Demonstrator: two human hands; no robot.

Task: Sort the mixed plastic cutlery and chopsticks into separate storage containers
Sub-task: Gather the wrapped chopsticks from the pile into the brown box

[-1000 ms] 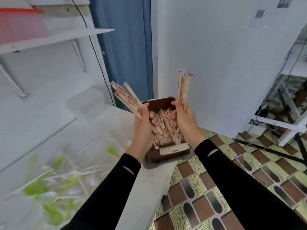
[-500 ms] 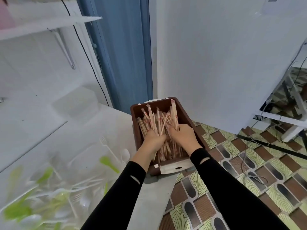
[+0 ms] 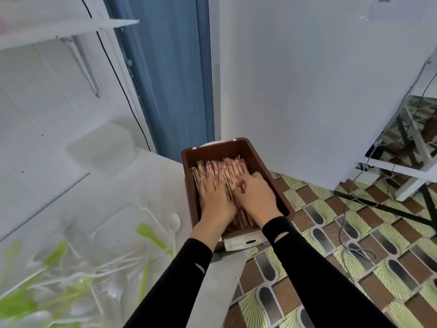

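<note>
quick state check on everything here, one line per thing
brown box: open, holds chopsticks
chopsticks: lying flat in the box
left hand: flat on the chopsticks
right hand: fingers curled, on the chopsticks
white spoon: loose on the counter
green cutlery: loose on the counter

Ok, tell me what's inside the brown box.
The brown box holds wrapped chopsticks lying lengthwise. The left hand lies flat on them; the right hand rests beside it. Whatever lies beneath the hands and the top layer is covered.
</note>
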